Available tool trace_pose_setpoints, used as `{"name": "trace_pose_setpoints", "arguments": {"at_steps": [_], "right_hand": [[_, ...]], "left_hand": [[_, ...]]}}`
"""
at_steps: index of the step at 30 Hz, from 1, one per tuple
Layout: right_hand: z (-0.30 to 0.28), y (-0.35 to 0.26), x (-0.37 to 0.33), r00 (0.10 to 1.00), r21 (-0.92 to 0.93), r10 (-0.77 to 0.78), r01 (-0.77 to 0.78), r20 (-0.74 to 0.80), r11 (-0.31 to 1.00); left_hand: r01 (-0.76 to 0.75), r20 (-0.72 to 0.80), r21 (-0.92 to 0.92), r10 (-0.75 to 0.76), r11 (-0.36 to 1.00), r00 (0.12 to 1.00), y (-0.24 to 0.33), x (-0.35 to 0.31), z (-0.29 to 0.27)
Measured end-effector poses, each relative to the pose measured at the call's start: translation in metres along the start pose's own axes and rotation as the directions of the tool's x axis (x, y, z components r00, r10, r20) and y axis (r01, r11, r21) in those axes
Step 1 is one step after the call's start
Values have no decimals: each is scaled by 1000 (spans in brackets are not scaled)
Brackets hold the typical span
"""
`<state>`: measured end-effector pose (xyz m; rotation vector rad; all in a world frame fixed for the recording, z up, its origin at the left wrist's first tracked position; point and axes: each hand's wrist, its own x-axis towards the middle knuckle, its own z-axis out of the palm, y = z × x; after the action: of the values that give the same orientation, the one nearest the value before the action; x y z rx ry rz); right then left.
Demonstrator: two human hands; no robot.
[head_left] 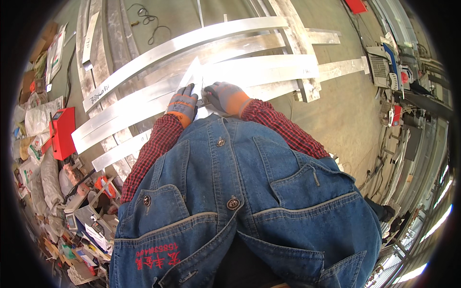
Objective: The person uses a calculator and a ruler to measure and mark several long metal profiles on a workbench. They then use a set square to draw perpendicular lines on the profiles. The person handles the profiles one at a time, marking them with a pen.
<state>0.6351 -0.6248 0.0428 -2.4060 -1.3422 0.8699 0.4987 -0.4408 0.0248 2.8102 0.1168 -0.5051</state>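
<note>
My left hand (pixel 183 102), in a grey glove with an orange cuff, rests with its fingers laid along the near edge of a long shiny metal bar (pixel 125 117). Beside it, my right hand (pixel 226 97) in a matching glove is curled with the fingertips turned toward the left hand. Whatever those fingers pinch is hidden. Between and beyond the hands lies a bright white pointed piece (pixel 192 72), washed out by glare; its kind is unclear. Further off, another metal bar (pixel 206 34) runs crosswise, and a wide bar (pixel 283 68) reaches right.
Long supports (pixel 298 41) hold up the bars. A red box-shaped device (pixel 63 133) stands at left beside heaped bags (pixel 48 177) and clutter. A black cable (pixel 156 29) lies on the floor. At right are a grey-white crate (pixel 379 67) and racked long metal stock (pixel 422 177).
</note>
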Motion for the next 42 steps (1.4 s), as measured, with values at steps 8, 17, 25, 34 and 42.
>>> {"name": "trace_pose_setpoints", "arguments": {"at_steps": [8, 17, 25, 34, 42], "right_hand": [[8, -7, -17, 995, 193, 88, -94, 39, 977], [5, -18, -14, 993, 309, 114, -101, -26, 946], [9, -19, -7, 996, 291, 86, -78, -16, 954], [15, -17, -1, 993, 295, 110, -97, -30, 951], [15, -21, 5, 990, 289, 137, -125, -24, 949]], "left_hand": [[-3, -51, -26, 2, 1000, 999, -6, -6, 4], [95, -23, -14, -96, 995, 995, -48, -53, -6], [104, 35, 1, -104, 995, 994, -50, -52, -12], [99, 70, 18, -100, 995, 993, -47, -51, -19], [71, 22, 11, -71, 997, 997, -53, -49, -9]]}}
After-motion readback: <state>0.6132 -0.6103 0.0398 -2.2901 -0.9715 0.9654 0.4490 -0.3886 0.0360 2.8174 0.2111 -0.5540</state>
